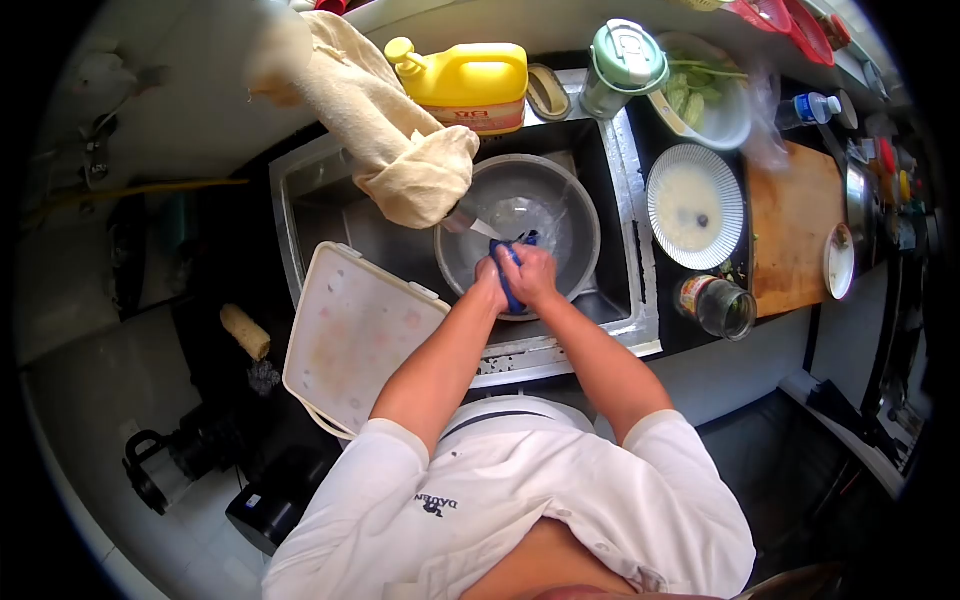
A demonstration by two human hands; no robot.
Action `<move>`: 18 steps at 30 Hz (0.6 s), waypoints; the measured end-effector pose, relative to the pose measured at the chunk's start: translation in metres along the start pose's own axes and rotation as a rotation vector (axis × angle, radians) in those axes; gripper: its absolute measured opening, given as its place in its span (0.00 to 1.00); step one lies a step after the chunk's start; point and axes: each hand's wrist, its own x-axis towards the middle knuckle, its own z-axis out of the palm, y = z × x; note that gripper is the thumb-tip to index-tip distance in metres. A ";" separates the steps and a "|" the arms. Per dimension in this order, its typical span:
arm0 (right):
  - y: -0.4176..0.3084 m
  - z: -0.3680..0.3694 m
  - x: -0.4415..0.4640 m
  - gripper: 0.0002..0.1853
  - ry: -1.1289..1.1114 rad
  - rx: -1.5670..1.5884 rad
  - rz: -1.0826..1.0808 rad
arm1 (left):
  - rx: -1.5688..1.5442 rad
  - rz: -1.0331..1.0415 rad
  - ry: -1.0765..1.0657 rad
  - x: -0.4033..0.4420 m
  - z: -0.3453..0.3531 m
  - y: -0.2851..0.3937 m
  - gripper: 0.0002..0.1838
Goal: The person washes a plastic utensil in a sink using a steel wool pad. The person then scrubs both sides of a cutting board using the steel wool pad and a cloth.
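Over a round metal basin [585, 235] in the sink, my left hand [489, 284] and my right hand [532, 272] are closed together on a dark blue cloth [512, 292]. Bits of the cloth stick out above and below my fingers. Water [487, 229] runs from the tap beside my knuckles, and clear water lies in the basin. A beige cloth [400, 165] is wrapped around the tap and hides most of it.
A white cutting board [365, 335] leans on the sink's front left edge. Behind the sink stand a yellow jug [470, 80] and a green-lidded cup [618, 70]. To the right are a ribbed white plate [690, 190], a glass jar [722, 308] and a wooden board [795, 225].
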 end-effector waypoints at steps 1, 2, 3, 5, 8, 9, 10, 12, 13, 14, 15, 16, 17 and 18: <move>0.010 0.001 0.007 0.24 -0.027 -0.064 0.114 | 0.091 0.096 0.132 0.001 0.007 -0.001 0.21; 0.019 0.002 0.013 0.24 -0.058 -0.130 0.229 | 0.179 0.188 0.266 0.000 0.014 -0.007 0.20; 0.025 0.002 0.017 0.24 -0.086 -0.195 0.340 | 0.270 0.283 0.400 -0.008 0.022 -0.009 0.19; 0.036 -0.006 0.026 0.25 -0.211 -0.386 0.466 | 0.401 0.283 0.364 -0.035 0.036 -0.001 0.18; 0.058 -0.010 0.027 0.22 -0.319 -0.468 0.561 | 0.703 0.317 0.321 -0.082 0.048 0.016 0.25; 0.064 -0.010 0.023 0.22 -0.335 -0.463 0.560 | 0.714 0.376 0.242 -0.100 0.045 0.022 0.24; 0.071 -0.007 0.018 0.23 -0.368 -0.482 0.544 | 0.727 0.436 0.163 -0.122 0.038 0.030 0.23; 0.067 0.000 0.012 0.27 -0.384 -0.531 0.548 | 0.707 0.533 0.059 -0.162 0.008 0.048 0.21; 0.050 0.003 0.010 0.27 -0.330 -0.653 0.511 | 0.714 0.613 0.128 -0.187 -0.006 0.053 0.21; 0.038 0.008 0.005 0.27 -0.235 -0.676 0.343 | 0.741 0.724 0.277 -0.212 -0.023 0.056 0.17; 0.029 0.013 0.000 0.26 -0.138 -0.696 0.180 | 0.720 0.809 0.393 -0.235 -0.051 0.059 0.14; 0.025 0.022 -0.002 0.24 -0.140 -0.527 0.070 | 0.698 0.887 0.506 -0.256 -0.087 0.059 0.11; 0.021 0.032 -0.005 0.22 -0.139 -0.358 -0.033 | 0.631 0.973 0.633 -0.276 -0.124 0.057 0.09; 0.004 0.040 -0.007 0.14 -0.143 -0.219 -0.098 | 0.560 1.055 0.756 -0.295 -0.166 0.053 0.07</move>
